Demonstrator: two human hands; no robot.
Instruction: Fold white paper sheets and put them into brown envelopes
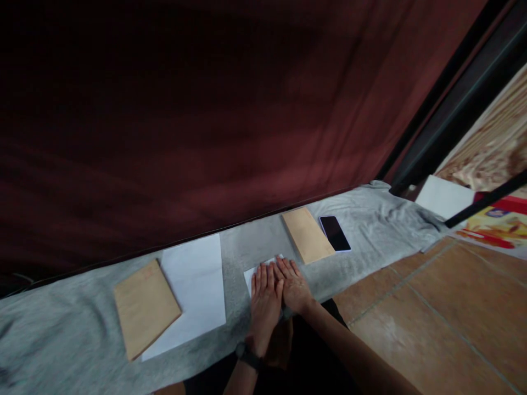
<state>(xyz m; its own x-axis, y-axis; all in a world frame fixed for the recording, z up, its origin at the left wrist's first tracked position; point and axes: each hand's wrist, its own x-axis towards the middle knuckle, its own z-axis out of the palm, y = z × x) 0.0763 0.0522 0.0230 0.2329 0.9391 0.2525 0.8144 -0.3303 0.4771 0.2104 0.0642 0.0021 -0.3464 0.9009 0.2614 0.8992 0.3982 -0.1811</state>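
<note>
Over grey cloth (253,238), white paper (248,277) lies under the flat-pressed left hand (265,293) and right hand (295,286), showing most beside the left; its long axis is hidden.

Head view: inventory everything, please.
Cloth: 1, grey, middle
Large sheet: 1, white, left
Phone: 1, black, right
Packets: 2, tan, on sheet and beside phone
Small paper: 1, white, front centre
Backdrop: 1, dark red, behind
Bars: at least 2, black, right
Printed item: 1, red-yellow, far right
Panel: 1, white, right
Patterned surface: 1, brownish, right
Floor: 1, brown, lower right
Clothing: dark, bottom
Watch: 1, dark, left wrist
Left hand, right hand: 1 each, over paper
</note>
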